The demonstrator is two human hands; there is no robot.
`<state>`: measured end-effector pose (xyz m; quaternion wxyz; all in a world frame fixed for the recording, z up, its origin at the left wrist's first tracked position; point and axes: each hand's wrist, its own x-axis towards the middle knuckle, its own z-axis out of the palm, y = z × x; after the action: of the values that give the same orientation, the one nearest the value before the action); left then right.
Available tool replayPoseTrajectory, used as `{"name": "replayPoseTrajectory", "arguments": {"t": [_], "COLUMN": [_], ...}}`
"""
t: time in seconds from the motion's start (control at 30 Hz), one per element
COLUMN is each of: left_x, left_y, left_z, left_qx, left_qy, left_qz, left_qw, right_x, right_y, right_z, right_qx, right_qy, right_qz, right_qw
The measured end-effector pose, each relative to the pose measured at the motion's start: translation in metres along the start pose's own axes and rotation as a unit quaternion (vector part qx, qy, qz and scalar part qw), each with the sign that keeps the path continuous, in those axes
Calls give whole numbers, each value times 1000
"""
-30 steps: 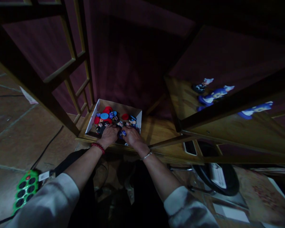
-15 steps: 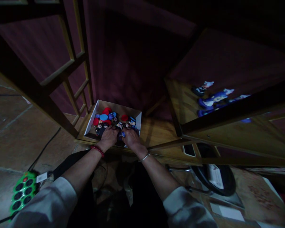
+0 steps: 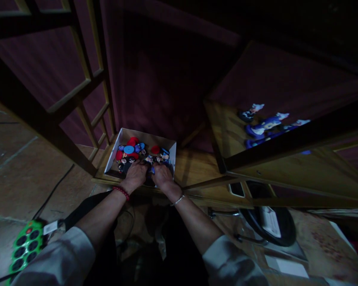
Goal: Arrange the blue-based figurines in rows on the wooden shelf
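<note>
Our left hand and right hand reach among figurines in the cardboard box, near the left edge of the wooden shelf; we cannot tell either grip. Handling figurines seems our step; the next move calls for a light touch.

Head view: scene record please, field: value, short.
left hand: in box, grip hidden
right hand: in box, close beside left hand, grip hidden
wrists: red bracelet left, pale bracelet right
box: open, pale-walled, on wooden shelf
box contents: small figures, red disc, blue disc
right-hand shelf: blue-and-white figures
lighting: dim
</note>
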<state>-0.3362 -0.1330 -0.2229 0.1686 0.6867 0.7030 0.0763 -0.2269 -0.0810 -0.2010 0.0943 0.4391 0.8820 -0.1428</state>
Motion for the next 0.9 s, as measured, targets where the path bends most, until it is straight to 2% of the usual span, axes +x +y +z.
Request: {"name": "replayPoseTrajectory", "arguments": {"t": [0.5, 0.9], "left_x": [-1, 0], "left_y": [5, 6], "left_z": [0, -4], "left_qx": [17, 8], "left_qy": [1, -7], "left_qz": [-14, -13], "left_qw": [1000, 1000], "right_x": [-6, -6], "right_y": [3, 11], "right_z": [2, -3], "right_qx": [25, 72], "right_qy": [23, 2], "right_qz": [-29, -34], "right_qw": [999, 997]}}
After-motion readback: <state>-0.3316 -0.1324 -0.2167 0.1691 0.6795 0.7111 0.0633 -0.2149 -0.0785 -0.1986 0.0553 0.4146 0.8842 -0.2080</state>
